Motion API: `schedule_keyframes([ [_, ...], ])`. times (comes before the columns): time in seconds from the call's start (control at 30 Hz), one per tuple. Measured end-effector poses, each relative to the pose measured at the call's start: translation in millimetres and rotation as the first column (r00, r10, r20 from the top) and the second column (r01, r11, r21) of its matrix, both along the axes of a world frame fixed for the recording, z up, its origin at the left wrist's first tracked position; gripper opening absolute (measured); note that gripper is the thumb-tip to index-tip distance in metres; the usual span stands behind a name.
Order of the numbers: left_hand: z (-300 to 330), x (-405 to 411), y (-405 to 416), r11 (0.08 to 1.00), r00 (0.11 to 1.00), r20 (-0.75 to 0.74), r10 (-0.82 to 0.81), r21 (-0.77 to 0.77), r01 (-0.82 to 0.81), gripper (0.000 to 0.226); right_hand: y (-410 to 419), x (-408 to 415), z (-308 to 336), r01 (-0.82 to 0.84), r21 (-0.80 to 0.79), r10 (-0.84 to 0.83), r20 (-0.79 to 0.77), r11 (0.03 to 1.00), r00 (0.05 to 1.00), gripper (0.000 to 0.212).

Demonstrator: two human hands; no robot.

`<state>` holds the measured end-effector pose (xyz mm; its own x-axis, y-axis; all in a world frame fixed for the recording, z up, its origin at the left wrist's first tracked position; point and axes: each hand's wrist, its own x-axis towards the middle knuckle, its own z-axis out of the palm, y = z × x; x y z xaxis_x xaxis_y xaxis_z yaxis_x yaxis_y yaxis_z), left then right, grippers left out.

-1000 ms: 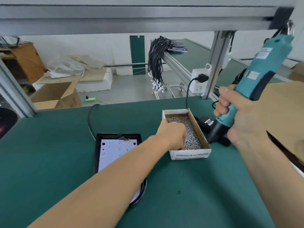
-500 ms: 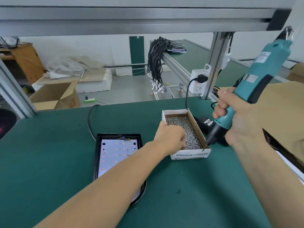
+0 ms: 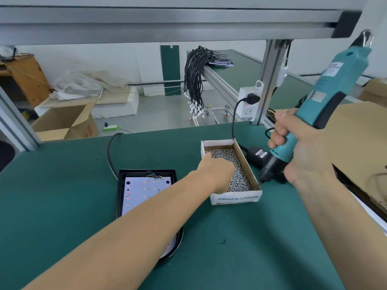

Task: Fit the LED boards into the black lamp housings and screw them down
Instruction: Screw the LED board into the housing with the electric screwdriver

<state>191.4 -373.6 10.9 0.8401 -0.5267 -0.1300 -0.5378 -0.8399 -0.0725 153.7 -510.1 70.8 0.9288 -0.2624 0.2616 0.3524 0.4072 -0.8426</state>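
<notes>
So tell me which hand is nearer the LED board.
Left. The left hand is in the screw box just right of the LED board; the right hand is beyond that box.

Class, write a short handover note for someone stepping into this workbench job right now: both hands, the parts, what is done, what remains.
Left hand: down in the screw box, fingers hidden among the screws; grasp unclear.
Right hand: grips the electric screwdriver, tip beside the box's right wall.
LED board lies in the black housing on the green mat.
Left: pick screws, drive them in. No screws visible in the board.
</notes>
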Motion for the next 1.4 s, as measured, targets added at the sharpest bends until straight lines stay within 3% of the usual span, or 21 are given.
schedule_keyframes([
  [0.1,-3.4,-2.9,1.9,1.000,1.000,0.001,0.013,-0.028,-0.013,0.024,-1.4,-1.3,-0.7,0.002,0.001,-0.002,0.001,1.000,1.000,0.024],
  [0.2,-5.2,-3.3,4.0,1.000,0.996,0.090,0.005,-0.030,-0.003,0.013,-0.4,-1.6,-1.2,-0.004,-0.015,0.004,0.005,1.000,1.000,0.025],
  [0.4,-7.0,-4.0,6.3,0.972,0.997,-0.028,0.068,-0.222,-0.072,0.013,1.4,-2.0,-1.0,-0.012,-0.033,0.012,0.014,0.999,1.000,0.025],
  [0.47,-6.3,-5.4,7.8,0.930,0.993,-0.067,0.102,-0.347,-0.119,0.012,1.2,-2.5,-0.8,-0.016,-0.036,0.017,0.010,0.999,1.000,0.025],
  [0.6,4.2,-5.3,17.3,0.690,0.941,-0.302,0.153,-0.649,-0.320,0.016,3.8,-2.8,0.0,-0.014,-0.021,0.014,0.011,1.000,1.000,0.026],
  [0.7,18.5,-14.1,32.5,0.334,0.855,-0.516,0.059,-0.797,-0.504,0.018,9.6,-3.4,2.8,-0.015,0.046,0.014,0.030,0.999,0.999,0.026],
  [0.8,29.5,-31.5,58.3,-0.009,0.703,-0.690,-0.172,-0.712,-0.702,0.016,20.0,-6.0,9.2,-0.037,0.141,0.026,0.077,0.989,0.997,0.026],
  [0.87,31.7,-47.3,76.3,-0.148,0.594,-0.719,-0.362,-0.584,-0.798,0.009,29.7,-7.9,13.6,-0.077,0.207,0.051,0.127,0.975,0.991,0.027],
  [0.93,30.6,-64.4,90.7,-0.232,0.536,-0.704,-0.466,-0.487,-0.842,0.008,42.1,-9.6,18.3,-0.120,0.253,0.077,0.174,0.960,0.982,0.029],
  [1.07,26.4,-85.5,106.5,-0.345,0.517,-0.687,-0.510,-0.388,-0.855,0.009,70.2,-13.7,25.8,-0.186,0.300,0.120,0.225,0.936,0.967,0.033],
  [1.4,22.1,-96.4,124.4,-0.503,0.590,-0.679,-0.436,-0.359,-0.786,0.013,103.9,-18.0,32.9,-0.221,0.319,0.156,0.219,0.921,0.963,0.028],
])
